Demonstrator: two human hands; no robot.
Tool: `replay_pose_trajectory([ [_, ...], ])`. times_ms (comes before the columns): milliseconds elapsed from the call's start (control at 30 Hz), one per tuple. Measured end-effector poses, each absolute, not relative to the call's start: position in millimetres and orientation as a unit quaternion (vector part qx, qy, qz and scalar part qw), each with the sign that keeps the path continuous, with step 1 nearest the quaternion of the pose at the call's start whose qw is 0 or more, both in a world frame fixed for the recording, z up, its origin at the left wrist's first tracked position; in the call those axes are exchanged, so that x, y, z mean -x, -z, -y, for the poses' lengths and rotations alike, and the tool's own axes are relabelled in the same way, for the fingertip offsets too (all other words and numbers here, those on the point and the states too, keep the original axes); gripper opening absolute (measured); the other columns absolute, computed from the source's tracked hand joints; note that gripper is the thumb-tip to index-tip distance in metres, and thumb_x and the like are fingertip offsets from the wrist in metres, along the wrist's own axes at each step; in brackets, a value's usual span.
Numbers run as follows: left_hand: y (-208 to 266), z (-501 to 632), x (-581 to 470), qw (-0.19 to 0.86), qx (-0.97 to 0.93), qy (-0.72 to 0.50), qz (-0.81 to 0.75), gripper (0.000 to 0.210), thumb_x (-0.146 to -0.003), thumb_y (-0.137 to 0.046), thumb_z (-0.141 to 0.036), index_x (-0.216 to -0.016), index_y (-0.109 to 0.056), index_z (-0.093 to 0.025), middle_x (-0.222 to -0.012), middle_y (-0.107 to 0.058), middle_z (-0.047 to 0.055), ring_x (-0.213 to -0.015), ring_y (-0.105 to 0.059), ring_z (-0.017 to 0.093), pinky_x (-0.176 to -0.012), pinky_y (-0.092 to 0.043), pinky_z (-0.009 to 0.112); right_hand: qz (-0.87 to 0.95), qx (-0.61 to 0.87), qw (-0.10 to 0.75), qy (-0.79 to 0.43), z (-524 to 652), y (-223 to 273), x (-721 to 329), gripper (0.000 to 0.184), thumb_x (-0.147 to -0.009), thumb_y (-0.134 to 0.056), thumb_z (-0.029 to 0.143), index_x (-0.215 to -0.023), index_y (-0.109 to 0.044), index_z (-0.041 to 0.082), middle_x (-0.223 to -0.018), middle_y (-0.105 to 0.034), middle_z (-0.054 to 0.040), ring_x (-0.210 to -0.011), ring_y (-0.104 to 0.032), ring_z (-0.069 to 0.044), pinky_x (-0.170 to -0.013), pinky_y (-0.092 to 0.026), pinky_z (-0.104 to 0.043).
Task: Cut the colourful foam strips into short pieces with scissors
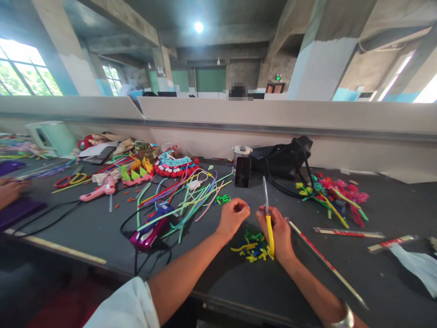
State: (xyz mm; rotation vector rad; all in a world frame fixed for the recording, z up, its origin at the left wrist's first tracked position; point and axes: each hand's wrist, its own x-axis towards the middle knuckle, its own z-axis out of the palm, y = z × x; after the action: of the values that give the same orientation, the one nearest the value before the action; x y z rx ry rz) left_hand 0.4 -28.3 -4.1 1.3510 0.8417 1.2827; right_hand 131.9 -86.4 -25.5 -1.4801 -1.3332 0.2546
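My right hand [282,233] is wrapped round a pair of scissors [269,234] with yellow handles, blades pointing up and away from me. My left hand [233,218] is closed in a pinch to the left of the blades. A speck of blue shows at its fingertips, too small to name. Below and between the hands lies a pile of short cut pieces [251,245] in green, yellow and blue. A smaller heap of green pieces [222,199] rests just beyond my left hand.
Long coloured fuzzy stems [191,200] spread left of centre, near a purple device [150,232] and a pink glue gun [99,189]. A phone [242,172] leans upright before a black bag [283,157]. Colourful flowers [341,196] lie right. Another person's hand [12,191] shows far left.
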Motion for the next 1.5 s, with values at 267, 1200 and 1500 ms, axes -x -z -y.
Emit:
replay_pose_trajectory([
  [267,5.5,37.1,-2.7,0.407,-0.696,-0.493,-0.328,0.008,-0.063,-0.063,-0.015,-0.057,-0.061,-0.021,-0.058,-0.055,0.001,-0.059,-0.044,0.014,-0.059,-0.029,0.025,0.527,0.613,0.569,-0.148,84.4,25.3,-136.2,0.040,-0.080,-0.056,0.047,-0.108,-0.055,0.018,-0.076,-0.063,-0.0003,-0.059,-0.057,-0.012,-0.058,-0.046,-0.025],
  [1200,0.0,23.6,0.9,0.682,-0.413,-0.534,-0.282,0.002,-0.059,-0.062,-0.016,-0.060,-0.061,-0.015,-0.056,-0.051,-0.003,-0.055,-0.046,0.009,-0.064,-0.041,0.024,0.579,0.650,0.490,-0.055,87.6,25.2,-134.2,0.029,-0.084,-0.048,0.039,-0.105,-0.056,0.020,-0.082,-0.063,-0.0020,-0.066,-0.059,-0.014,-0.063,-0.043,-0.024],
  [1500,-3.2,20.6,4.8,0.642,-0.368,-0.614,-0.276,0.004,-0.065,-0.061,-0.018,-0.065,-0.058,-0.016,-0.061,-0.053,-0.002,-0.061,-0.049,0.009,-0.064,-0.037,0.022,0.632,0.707,0.314,0.047,96.7,26.8,-120.2,0.031,-0.079,-0.055,0.023,-0.109,-0.060,0.027,-0.078,-0.061,0.0001,-0.069,-0.058,-0.014,-0.057,-0.033,-0.020],
])
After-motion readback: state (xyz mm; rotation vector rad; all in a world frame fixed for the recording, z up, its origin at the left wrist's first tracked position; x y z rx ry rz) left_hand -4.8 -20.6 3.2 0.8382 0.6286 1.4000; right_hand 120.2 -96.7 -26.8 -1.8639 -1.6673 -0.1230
